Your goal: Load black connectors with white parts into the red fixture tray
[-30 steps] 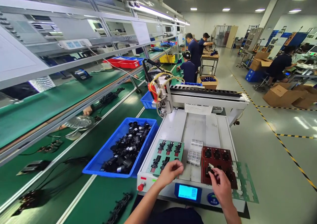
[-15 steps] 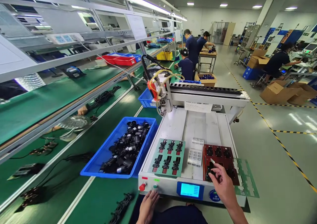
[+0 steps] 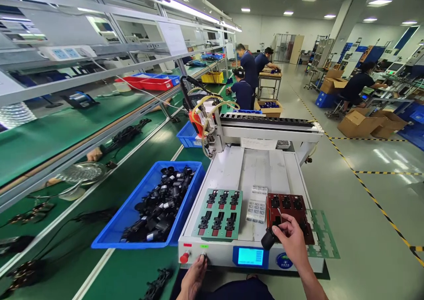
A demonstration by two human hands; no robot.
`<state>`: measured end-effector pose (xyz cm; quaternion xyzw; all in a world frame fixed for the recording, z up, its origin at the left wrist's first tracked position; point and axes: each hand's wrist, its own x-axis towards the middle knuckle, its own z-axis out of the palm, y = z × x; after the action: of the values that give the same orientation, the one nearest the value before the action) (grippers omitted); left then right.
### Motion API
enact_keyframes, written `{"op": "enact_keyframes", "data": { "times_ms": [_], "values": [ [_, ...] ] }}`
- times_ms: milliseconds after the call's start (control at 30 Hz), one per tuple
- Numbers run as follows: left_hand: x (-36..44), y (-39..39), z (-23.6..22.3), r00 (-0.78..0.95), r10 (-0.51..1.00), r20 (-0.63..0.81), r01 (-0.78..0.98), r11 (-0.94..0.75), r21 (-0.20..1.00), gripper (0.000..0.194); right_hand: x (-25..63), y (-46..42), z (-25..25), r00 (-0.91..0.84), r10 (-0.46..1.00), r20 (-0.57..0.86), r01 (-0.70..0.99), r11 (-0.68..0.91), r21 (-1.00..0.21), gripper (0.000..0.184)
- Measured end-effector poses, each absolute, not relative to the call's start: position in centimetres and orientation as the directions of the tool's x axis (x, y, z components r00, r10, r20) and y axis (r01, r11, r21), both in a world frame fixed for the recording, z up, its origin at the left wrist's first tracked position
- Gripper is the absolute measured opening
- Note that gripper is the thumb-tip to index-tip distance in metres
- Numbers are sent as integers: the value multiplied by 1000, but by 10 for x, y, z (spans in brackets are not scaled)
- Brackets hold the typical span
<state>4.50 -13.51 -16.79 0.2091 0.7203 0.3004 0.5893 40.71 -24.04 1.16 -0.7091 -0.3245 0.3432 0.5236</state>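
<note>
My right hand [image 3: 291, 236] is closed around a black cylindrical part [image 3: 268, 239], tilted over the machine's front edge. A thin whitish piece [image 3: 279, 211] sticks up by its fingertips; its kind is unclear. Behind the hand lies a dark red fixture plate [image 3: 287, 201] with black parts in its slots, partly covered by the hand. My left hand [image 3: 194, 273] has its fingers drawn together at the push button [image 3: 204, 256] on the front panel, hiding most of it. Nearby, a green fixture plate [image 3: 221, 209] carries several black parts in two rows.
A blue bin [image 3: 99, 233] full of black cylindrical parts stands left of the white machine [image 3: 232, 167]. Sheets of labels [image 3: 255, 211] lie between the plates. The gantry head [image 3: 212, 132] is at the back left. Green plate pieces [image 3: 323, 236] overhang the right edge. Co-workers [image 3: 243, 88] are farther back.
My right hand has lifted the black cylindrical part from the red plate area, leftward to the front edge. My left hand has gone from lying flat to fingers gathered at the button. The view shifted slightly.
</note>
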Motion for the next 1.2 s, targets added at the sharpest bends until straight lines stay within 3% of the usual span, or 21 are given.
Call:
{"op": "enact_keyframes", "data": {
  "times_ms": [100,200,267,333,400,500,567,700,767,933,1200],
  "values": [
    [50,-141,-154,-51,589,-806,-43,805,591,41,405,-235,18,528,816,-235,-96,-217,-971,68],
    [70,-151,-125,180,571,-801,0,814,580,44,402,-232,27,517,813,-268,-213,-181,-960,66],
    [91,-155,-93,389,580,-716,49,762,645,46,398,-232,36,513,818,-261,-244,-152,-958,64],
    [115,-157,-54,687,557,-467,74,586,807,44,391,-232,46,486,834,-259,-276,-135,-952,63],
    [138,-158,-16,789,533,-306,4,493,870,57,382,-233,55,426,863,-272,-338,-127,-933,61],
    [164,-161,26,796,560,-230,-59,449,891,96,366,-235,63,315,912,-264,-449,-102,-888,53],
    [174,-163,42,789,567,-236,-48,440,897,104,358,-237,65,296,928,-227,-454,-72,-888,49],
    [178,-164,57,692,702,-169,-89,315,945,71,355,-240,76,457,883,-112,-176,-34,-984,34],
    [177,-161,60,611,781,-130,-105,243,964,57,357,-243,86,458,884,-93,-96,-55,-994,29],
    [176,-156,60,513,850,-120,-107,201,974,52,357,-246,106,186,952,-244,-85,-232,-969,39],
    [175,-162,66,495,868,-22,-130,99,987,42,351,-235,98,90,953,-290,62,-296,-953,38]
  ]
}}
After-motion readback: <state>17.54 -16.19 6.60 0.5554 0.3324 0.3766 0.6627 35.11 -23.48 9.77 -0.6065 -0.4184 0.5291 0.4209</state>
